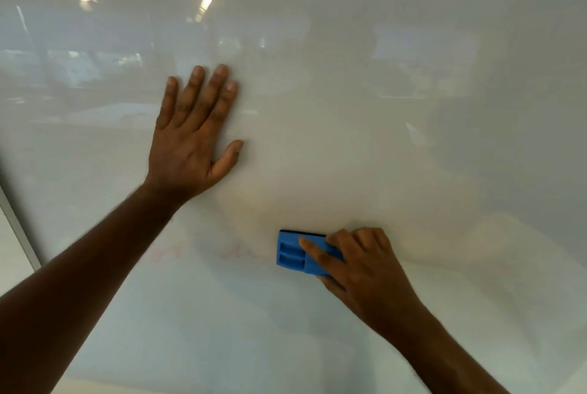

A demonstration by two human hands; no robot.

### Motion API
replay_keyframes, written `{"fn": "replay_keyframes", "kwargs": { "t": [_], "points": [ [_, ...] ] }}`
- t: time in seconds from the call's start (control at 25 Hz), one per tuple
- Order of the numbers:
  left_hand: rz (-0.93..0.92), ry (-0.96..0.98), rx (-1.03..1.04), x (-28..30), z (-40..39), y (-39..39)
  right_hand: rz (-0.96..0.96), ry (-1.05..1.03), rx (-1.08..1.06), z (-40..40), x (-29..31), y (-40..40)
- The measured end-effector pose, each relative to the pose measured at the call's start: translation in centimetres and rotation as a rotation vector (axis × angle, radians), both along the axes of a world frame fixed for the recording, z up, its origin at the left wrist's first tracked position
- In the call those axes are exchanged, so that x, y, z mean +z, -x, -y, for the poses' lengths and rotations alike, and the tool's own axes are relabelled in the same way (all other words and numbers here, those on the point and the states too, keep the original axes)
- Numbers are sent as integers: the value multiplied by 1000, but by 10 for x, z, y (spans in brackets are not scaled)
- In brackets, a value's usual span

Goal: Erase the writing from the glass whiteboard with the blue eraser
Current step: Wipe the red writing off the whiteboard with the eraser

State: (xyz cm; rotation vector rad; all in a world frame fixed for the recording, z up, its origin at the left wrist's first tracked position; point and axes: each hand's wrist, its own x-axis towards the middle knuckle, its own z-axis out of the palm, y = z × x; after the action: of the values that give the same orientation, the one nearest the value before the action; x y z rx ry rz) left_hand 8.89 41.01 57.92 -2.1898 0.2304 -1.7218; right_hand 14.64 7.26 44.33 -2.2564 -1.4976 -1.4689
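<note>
The right hand [359,263] grips the blue eraser [301,253], a ribbed plastic block with a dark felt edge, pressed flat against the glossy glass whiteboard [413,107]. Faint red writing [241,252], smeared, lies just left of it. The left hand [190,136] rests open, fingers spread, on the glass higher up.
</note>
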Motion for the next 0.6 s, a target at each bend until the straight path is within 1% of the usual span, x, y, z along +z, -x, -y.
{"fn": "replay_keyframes", "kwargs": {
  "t": [0.08, 0.16, 0.24, 0.32, 0.48, 0.6],
  "points": [
    [41, 166, 0, -1, -1, 0, -5, 92, -17, 5, -23, 3],
    [63, 242, 0, -2, 1, 1, -4, 153, -57, 22, -35, 2],
    [61, 244, 3, -3, 2, 1, 5, 99, -57, 35, -31, -2],
    [53, 228, 13, -3, 1, 0, 4, 0, -62, 36, -11, -4],
    [30, 221, 29, -2, 0, 0, -31, -162, -41, -11, 24, 6],
    [3, 192, 17, -1, -4, 3, -48, -139, 6, -55, 11, 19]
  ]
}}
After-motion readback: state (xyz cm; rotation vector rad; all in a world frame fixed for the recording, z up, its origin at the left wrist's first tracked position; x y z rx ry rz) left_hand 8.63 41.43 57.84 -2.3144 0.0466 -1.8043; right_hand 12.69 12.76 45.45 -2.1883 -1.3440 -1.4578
